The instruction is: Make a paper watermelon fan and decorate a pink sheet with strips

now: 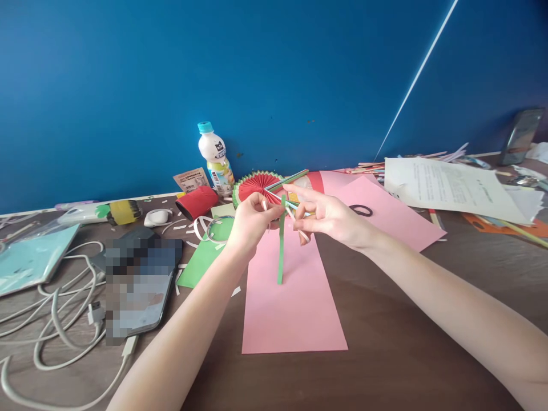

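My left hand [256, 220] is closed, with thumb and fingertips pinching the upper end of a narrow green paper strip [281, 251]. The strip hangs down over a pink sheet of paper [295, 319]. Close on the right, my right hand [319, 214] has its index finger stretched out and its other fingers curled around what looks like a thin white strip [303, 235]; the fingers partly hide it. Behind both hands lies a red pleated paper fan [256, 187] with a green and white rim. Thin green and pale edges [295, 177] cross beside the fan.
Left of the pink sheet are green paper [199, 265], a tape roll [220, 229], white scraps, a red tube [197, 202], a bottle [216, 160], a phone [148, 291] and tangled cables [55, 308]. To the right lie a black ring [361, 210], pink paper [394, 220] and printed sheets [454, 188].
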{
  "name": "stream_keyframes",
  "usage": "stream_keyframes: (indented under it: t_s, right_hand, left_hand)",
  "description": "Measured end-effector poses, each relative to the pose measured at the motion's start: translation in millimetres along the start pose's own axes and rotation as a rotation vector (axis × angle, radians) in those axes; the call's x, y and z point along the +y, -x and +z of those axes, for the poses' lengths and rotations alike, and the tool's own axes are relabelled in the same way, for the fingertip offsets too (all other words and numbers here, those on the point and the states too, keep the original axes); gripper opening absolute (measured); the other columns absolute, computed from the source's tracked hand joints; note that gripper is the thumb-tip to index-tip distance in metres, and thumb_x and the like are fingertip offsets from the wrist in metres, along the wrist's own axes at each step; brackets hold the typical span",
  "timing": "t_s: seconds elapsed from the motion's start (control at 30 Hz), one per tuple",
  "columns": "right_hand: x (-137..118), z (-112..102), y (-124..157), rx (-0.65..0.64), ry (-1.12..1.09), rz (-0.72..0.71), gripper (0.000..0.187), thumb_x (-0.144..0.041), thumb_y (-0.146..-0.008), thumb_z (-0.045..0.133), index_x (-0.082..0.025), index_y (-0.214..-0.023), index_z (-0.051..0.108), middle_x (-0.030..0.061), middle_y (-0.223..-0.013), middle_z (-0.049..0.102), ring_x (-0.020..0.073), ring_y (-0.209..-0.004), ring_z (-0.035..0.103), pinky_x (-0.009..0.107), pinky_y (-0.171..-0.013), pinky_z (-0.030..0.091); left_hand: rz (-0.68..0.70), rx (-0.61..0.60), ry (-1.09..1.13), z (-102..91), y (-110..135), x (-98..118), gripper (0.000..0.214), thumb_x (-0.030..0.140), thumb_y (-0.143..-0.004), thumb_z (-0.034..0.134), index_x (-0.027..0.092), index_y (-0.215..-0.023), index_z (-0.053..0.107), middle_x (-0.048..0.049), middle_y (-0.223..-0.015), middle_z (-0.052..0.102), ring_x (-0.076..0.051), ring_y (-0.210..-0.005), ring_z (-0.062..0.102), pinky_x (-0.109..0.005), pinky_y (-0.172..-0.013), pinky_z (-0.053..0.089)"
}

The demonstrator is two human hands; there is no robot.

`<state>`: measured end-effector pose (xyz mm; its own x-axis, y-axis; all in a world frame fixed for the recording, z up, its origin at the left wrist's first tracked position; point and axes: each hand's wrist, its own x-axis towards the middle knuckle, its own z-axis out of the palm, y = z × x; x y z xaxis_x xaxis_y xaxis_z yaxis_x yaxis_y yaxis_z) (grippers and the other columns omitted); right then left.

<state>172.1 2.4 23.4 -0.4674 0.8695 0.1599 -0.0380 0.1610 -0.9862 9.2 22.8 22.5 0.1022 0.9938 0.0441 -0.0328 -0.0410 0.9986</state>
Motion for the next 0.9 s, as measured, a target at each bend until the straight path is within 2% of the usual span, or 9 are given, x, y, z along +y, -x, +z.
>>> stream_keyframes:
  t_s: [0.1,0.27,0.47,0.9]
  right_hand:
    - [2,6,0,0.048,-0.043,-0.046,0.044,-0.017,-0.074,0.061,-0.025,-0.112,0.042,-0.0071,-0.069,0.054,0.0108,-0.053,0.058,0.034,-0.059,0.051]
    - [9,14,-2,0.180,-0.049,-0.088,0.037,-0.027,-0.073,0.064,-0.025,-0.095,0.034,-0.0087,-0.070,0.054,0.0109,-0.052,0.060,0.032,-0.057,0.051]
    - [13,16,-3,0.274,0.008,-0.134,0.037,-0.035,-0.075,0.063,-0.025,-0.089,0.030,-0.0079,-0.073,0.056,0.0111,-0.051,0.062,0.028,-0.053,0.051]
    - [14,15,-3,0.300,0.046,-0.130,0.034,-0.035,-0.074,0.062,-0.024,-0.087,0.032,-0.0075,-0.071,0.056,0.0107,-0.050,0.061,0.027,-0.049,0.051]
  left_hand:
    - [0.009,0.008,0.025,1.8,1,-1,0.032,0.017,-0.059,0.067,0.018,-0.060,0.035,0.0053,-0.056,0.055,-0.008,-0.050,0.053,-0.023,-0.050,0.043]
    - [0.029,-0.002,0.062,5.8,4,-1,0.032,0.017,-0.059,0.066,0.018,-0.060,0.034,0.0047,-0.059,0.059,-0.009,-0.053,0.056,-0.025,-0.058,0.048]
    - [0.046,-0.022,0.068,8.2,4,-2,0.033,0.018,-0.056,0.066,0.018,-0.059,0.034,0.0047,-0.057,0.060,-0.009,-0.050,0.055,-0.024,-0.054,0.047]
    - [0.084,-0.061,0.051,8.9,4,-3,0.030,0.017,-0.060,0.063,0.019,-0.059,0.033,0.0052,-0.056,0.056,-0.012,-0.054,0.058,-0.026,-0.055,0.048]
